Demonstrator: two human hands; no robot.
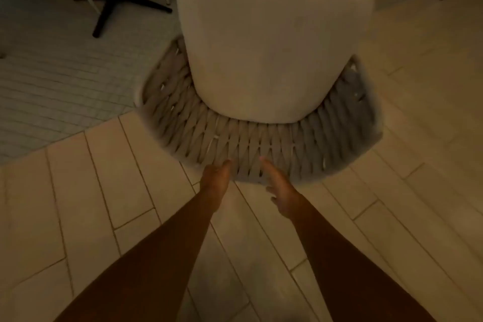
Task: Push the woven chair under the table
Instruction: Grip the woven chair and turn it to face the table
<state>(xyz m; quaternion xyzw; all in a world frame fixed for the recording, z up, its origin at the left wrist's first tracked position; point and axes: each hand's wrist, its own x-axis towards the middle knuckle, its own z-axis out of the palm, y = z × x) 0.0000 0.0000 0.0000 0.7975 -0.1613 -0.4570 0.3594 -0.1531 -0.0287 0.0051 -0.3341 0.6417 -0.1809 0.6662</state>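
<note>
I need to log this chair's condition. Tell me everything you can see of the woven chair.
The woven chair is seen from above and behind. It has a curved back of grey-beige woven rope and a pale, smooth seat cushion. It stands on light plank flooring. The left hand and right hand reach its back rim; blur hides whether they touch it.

You find no readable text, no label, no brand, no number, no sign anywhere in this dim, blurred view.
</note>
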